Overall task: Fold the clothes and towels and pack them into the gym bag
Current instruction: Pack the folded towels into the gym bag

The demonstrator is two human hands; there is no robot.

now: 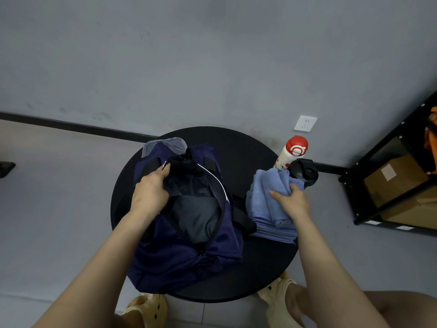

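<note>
Navy fabric of the gym bag (pixel 189 247) lies unzipped on my round black worktop (pixel 248 150), dark clothes (pixel 196 214) inside. My left hand (pixel 151 188) pinches the bag's rim, holding it apart. My right hand (pixel 292 201) grips the folded blue towel (pixel 264 204) just beside the bag.

Both bare forearms reach forward and down from the lower edge of the view; the left hand (pixel 151 188) lies back-up with its fingers curled over and gripping an edge; the right hand (pixel 292 201) sits well apart to its right, fingers closed, pinching folded fabric.
</note>
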